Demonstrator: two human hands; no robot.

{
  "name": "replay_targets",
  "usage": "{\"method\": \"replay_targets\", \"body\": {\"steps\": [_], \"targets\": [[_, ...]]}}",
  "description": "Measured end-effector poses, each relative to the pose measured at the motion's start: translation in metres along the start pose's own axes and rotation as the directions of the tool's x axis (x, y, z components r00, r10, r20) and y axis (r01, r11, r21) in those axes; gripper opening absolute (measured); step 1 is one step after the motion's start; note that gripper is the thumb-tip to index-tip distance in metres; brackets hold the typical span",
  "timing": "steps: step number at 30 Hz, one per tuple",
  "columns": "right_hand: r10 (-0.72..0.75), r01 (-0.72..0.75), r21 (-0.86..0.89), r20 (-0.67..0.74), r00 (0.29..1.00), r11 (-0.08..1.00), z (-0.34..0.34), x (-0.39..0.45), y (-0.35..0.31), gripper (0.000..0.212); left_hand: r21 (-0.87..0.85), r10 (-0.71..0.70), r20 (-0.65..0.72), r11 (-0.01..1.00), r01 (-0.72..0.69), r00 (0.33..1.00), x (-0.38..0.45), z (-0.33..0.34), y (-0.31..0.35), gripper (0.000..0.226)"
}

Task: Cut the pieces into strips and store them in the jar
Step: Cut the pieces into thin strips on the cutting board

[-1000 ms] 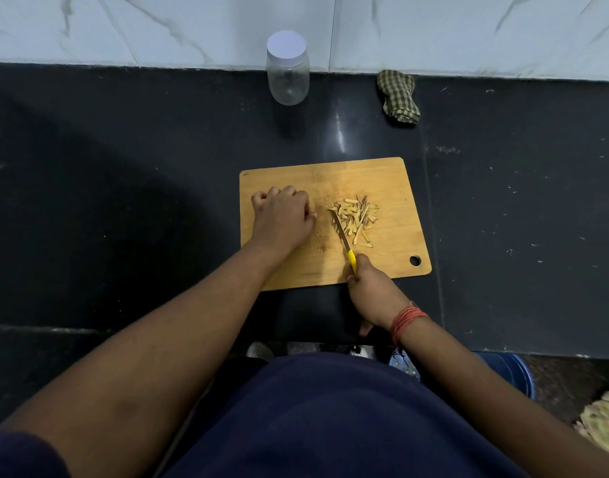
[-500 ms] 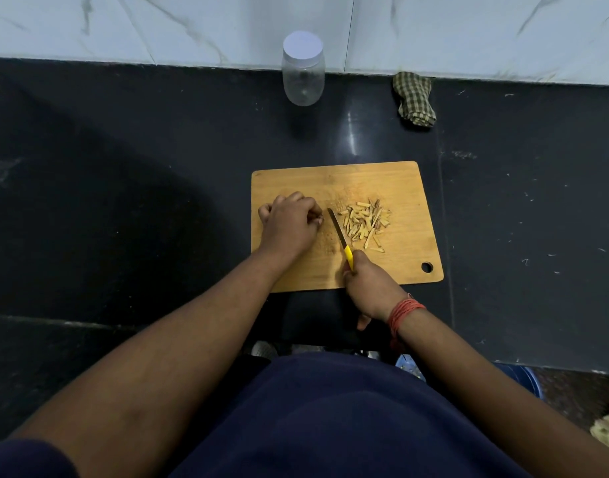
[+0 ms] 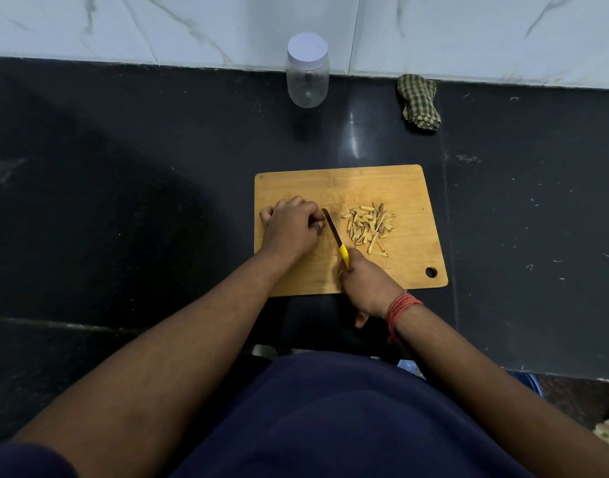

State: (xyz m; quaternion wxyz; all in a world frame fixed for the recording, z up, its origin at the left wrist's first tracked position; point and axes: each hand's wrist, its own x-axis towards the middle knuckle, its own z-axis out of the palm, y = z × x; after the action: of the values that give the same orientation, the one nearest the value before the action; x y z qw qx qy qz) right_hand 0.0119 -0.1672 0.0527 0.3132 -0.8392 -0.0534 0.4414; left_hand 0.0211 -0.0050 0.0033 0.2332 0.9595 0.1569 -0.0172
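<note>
A: What differs from a moment back?

B: Little. The knife [image 3: 335, 232] blade was lying against the strips [image 3: 369, 226] a second ago; now it stands clear of the pile, its tip just beside the left hand [image 3: 291, 226]. That hand stayed on the cutting board [image 3: 337, 184], fingers curled under; whether they pin a piece I cannot tell.

A: And the other?

B: The right hand [image 3: 365, 284] grips the yellow handle, fingers wrapped round it, a red thread at the wrist.

A: The jar [image 3: 307, 75]?

B: Upright at the back of the black counter [image 3: 123, 188] by the wall, white lid on, well apart from the board. A checked cloth [image 3: 418, 101] lies to its right.

A: Any writing?

B: None that I can read
</note>
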Motion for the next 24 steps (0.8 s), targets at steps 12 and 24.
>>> {"method": "replay_targets", "body": {"steps": [12, 24], "targets": [[-0.016, 0.020, -0.099, 0.043, 0.999, 0.995, 0.008, -0.004, 0.004, 0.050, -0.049, -0.060, -0.058, 0.997, 0.057, 0.997, 0.000, 0.003, 0.001, 0.010], [-0.040, 0.037, -0.090, -0.036, 0.999, 0.995, -0.005, -0.021, 0.020, 0.031, -0.061, -0.056, -0.036, 0.997, 0.054, 0.998, -0.002, 0.005, -0.001, 0.010]]}}
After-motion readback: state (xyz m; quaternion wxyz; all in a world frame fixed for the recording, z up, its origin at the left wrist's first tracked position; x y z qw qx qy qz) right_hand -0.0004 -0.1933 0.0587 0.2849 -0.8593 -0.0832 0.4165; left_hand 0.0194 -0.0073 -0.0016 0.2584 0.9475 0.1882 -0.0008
